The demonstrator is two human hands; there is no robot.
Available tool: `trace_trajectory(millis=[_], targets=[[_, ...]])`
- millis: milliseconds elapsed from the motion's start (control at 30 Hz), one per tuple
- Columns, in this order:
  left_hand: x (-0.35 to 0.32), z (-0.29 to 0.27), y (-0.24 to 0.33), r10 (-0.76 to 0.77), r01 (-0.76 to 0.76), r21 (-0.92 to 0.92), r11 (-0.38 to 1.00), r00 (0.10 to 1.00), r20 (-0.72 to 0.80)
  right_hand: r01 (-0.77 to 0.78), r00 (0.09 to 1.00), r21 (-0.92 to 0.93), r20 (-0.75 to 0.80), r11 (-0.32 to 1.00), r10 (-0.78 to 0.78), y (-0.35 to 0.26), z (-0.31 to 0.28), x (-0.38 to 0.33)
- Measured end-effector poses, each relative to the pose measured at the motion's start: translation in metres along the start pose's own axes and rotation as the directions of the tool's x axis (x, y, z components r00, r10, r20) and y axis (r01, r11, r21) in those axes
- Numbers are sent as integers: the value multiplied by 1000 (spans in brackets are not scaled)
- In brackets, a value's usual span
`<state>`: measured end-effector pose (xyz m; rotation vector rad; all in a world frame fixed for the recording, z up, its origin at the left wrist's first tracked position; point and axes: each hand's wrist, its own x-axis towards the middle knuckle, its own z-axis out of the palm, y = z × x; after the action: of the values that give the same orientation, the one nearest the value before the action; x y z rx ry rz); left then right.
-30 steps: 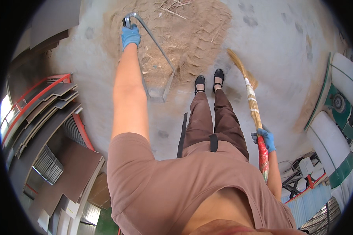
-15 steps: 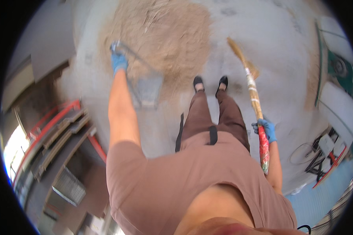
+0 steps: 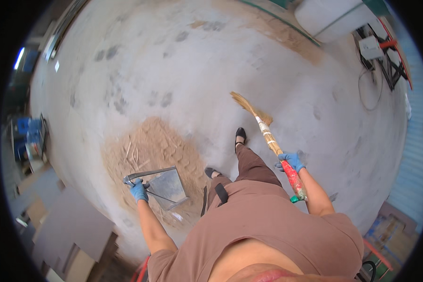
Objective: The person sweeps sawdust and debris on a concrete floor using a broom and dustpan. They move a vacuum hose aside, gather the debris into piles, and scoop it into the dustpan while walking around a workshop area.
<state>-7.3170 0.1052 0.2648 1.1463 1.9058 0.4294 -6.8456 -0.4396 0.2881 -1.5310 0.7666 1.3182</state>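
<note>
My left hand (image 3: 139,190), in a blue glove, is closed round the handle of a metal dustpan (image 3: 167,187) with a flat grey pan and a long frame. Behind and below the dustpan spreads a heap of brown sawdust (image 3: 148,141) with thin wood splinters in it. Over to the right, my right hand (image 3: 292,161), also gloved in blue, grips a straw broom (image 3: 267,134) by its red-wrapped handle. The broom's bristles point up and to the left, away from my body. Whether they touch the floor I cannot tell.
Grey concrete floor (image 3: 197,70) bears dusty footprints. At the far right stand a white container (image 3: 329,19) and a black-framed machine with a cable (image 3: 371,47). Stacked brown boards (image 3: 70,221) lie at the lower left. Blue items (image 3: 30,129) sit on the left.
My view has swung to the right, so the sawdust heap now lies at lower left. One foot is now ahead of the other. Both hands keep their holds.
</note>
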Motion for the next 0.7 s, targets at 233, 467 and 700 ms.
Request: trace_trajectory(millis=[233,467,700], targets=[[37,43,101,374,-400,59,915,893,250,27,1000,294,-19,955,-23,17,-13,10],[20,99,231,409,-512,-10,859,674,616,185,974,456,-201,871,-102,66,-30,27],[-20,207,327,358,-537,-77,840,441,823,329,932,652,-339,683,-126,101,-36,63]])
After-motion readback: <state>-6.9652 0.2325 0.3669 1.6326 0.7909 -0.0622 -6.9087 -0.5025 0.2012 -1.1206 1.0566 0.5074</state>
